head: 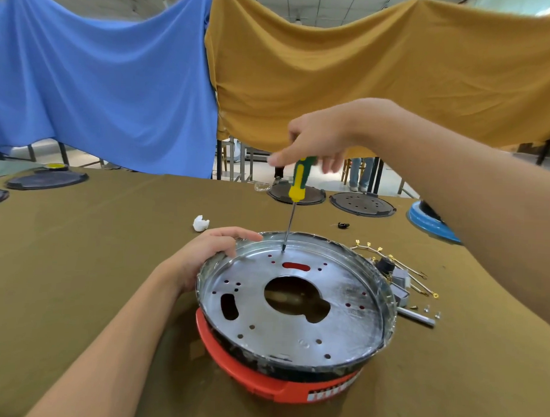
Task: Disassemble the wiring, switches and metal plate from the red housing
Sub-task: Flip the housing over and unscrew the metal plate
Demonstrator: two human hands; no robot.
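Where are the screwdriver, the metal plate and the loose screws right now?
screwdriver (298,182): head view, on its yellow-green handle.
metal plate (350,323): head view, on bare flat metal right of the centre hole.
loose screws (432,312): head view, on the table right of the plate.

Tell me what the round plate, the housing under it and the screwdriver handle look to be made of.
Round plate: apparently bare sheet metal, silvery, with dull glare and punched holes. Housing: likely moulded plastic, matte red, with slotted vents. Screwdriver handle: probably hard plastic, glossy yellow and green; its shaft looks like steel.
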